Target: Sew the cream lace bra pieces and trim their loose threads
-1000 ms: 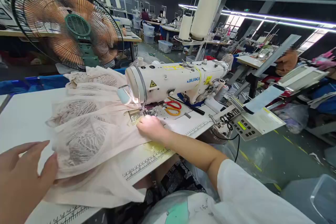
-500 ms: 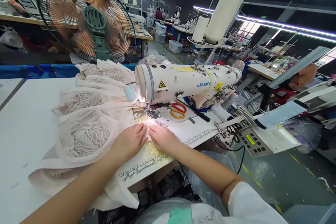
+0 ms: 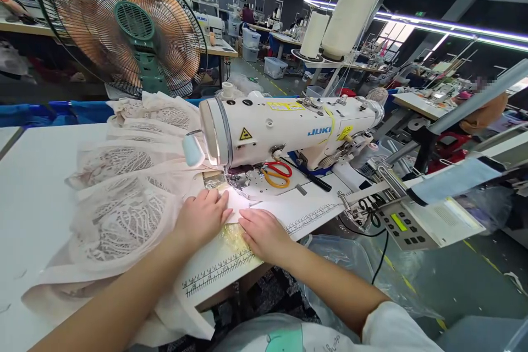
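Note:
A small piece of pale fabric [image 3: 236, 204] lies lit under the needle area of a white sewing machine [image 3: 264, 129]. My left hand [image 3: 203, 216] presses its left side, fingers together and thumb tucked towards the right. On the near right edge, my right hand [image 3: 264, 233] has its fingertips and thumb closed on the fabric. Both hands are just in front of the presser foot [image 3: 231, 177]. A beige lace garment [image 3: 127, 214] spreads in folds to the left, reaching past my left forearm. What sits beneath my left fingers is hidden.
Red and orange-handled scissors [image 3: 278, 173] and a black-handled tool [image 3: 315, 180] lie behind the fabric on the machine bed. A large fan [image 3: 138, 22] stands beyond the table. Thread cones [image 3: 350, 11] rise behind the machine; a control panel [image 3: 406, 225] is at right.
My right hand has shifted slightly right and towards me, widening the gap between the hands and showing more fabric. The whole view has shifted a little.

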`<state>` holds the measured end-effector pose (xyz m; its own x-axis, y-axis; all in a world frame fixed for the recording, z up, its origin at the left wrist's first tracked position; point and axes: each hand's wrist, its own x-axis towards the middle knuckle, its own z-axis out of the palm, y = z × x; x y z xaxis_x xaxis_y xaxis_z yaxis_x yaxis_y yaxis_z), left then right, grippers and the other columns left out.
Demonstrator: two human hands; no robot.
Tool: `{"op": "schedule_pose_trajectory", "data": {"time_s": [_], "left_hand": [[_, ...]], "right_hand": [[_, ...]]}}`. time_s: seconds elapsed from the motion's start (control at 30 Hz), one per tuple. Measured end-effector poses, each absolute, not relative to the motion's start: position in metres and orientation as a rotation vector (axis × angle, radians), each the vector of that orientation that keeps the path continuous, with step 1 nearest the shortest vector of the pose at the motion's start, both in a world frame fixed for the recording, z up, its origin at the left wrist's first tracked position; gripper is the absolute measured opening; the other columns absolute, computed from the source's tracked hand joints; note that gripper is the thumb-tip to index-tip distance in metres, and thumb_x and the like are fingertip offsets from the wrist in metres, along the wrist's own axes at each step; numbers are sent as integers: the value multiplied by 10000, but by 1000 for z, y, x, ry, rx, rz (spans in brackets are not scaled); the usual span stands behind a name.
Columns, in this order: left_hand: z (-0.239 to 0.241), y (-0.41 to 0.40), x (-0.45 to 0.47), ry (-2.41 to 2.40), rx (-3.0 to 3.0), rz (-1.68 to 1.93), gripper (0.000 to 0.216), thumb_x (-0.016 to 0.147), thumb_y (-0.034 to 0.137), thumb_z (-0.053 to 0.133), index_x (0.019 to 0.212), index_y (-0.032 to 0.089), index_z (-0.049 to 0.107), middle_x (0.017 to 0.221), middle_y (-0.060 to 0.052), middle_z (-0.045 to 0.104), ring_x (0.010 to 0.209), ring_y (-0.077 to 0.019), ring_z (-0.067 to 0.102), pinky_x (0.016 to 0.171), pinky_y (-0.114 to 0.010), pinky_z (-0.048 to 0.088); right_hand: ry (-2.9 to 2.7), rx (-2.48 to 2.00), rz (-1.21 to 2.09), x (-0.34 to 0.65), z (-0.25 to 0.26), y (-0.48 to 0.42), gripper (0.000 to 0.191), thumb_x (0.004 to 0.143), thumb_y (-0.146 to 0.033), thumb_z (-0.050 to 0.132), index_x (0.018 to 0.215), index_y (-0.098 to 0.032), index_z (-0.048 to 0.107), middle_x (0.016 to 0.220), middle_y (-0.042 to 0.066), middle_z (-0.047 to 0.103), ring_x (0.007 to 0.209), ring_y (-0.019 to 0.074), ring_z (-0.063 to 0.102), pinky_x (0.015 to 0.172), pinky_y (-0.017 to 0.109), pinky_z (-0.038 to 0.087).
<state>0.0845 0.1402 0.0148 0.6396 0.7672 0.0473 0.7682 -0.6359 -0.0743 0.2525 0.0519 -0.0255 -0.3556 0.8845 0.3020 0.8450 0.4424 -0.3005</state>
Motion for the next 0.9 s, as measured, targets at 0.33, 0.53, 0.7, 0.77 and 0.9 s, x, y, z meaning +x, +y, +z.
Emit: {"op": "schedule_pose_trajectory", "data": {"time_s": [0.33, 0.53, 0.7, 0.77, 0.9], "left_hand": [[28, 156, 95, -1360, -2772, 116, 407, 917, 377, 338, 1152, 160, 589, 975, -156, 598, 923, -307, 574, 714, -427, 476], [22, 158, 95, -1394, -2761, 110, 470, 915, 375, 330, 1271, 140, 526, 1040, -179, 599, 990, -328, 560, 765, -466, 473], [19, 170, 92, -1381, -2748, 41, 480, 902, 371, 348, 1265, 121, 539, 1056, -193, 608, 1004, -347, 558, 766, -480, 467], [21, 171, 92, -1347, -2746, -2, 449, 889, 351, 376, 1217, 117, 574, 1044, -200, 617, 1006, -355, 558, 768, -490, 460], [23, 159, 90, -1195, -2801, -69, 338, 856, 190, 384, 1046, 157, 662, 1129, -181, 622, 1064, -336, 550, 810, -472, 444]], "right_hand": [[-2257, -1531, 150, 247, -24, 59, 315, 868, -232, 518, 1155, -119, 583, 1317, 168, 549, 1238, 261, 500, 1059, 444, 388], [-2276, -1538, 195, 244, -23, 62, 351, 868, -227, 532, 1192, -95, 560, 1342, 186, 522, 1284, 261, 459, 1084, 454, 363], [-2283, -1593, 216, 234, -17, 70, 401, 865, -251, 543, 1228, -80, 539, 1375, 193, 487, 1317, 271, 416, 1103, 453, 339], [-2265, -1606, 216, 229, -16, 73, 424, 862, -259, 548, 1244, -74, 525, 1381, 198, 477, 1319, 268, 413, 1109, 454, 331], [-2212, -1610, 224, 217, -19, 78, 449, 845, -274, 566, 1250, -85, 518, 1377, 194, 481, 1318, 263, 413, 1123, 452, 305]]}}
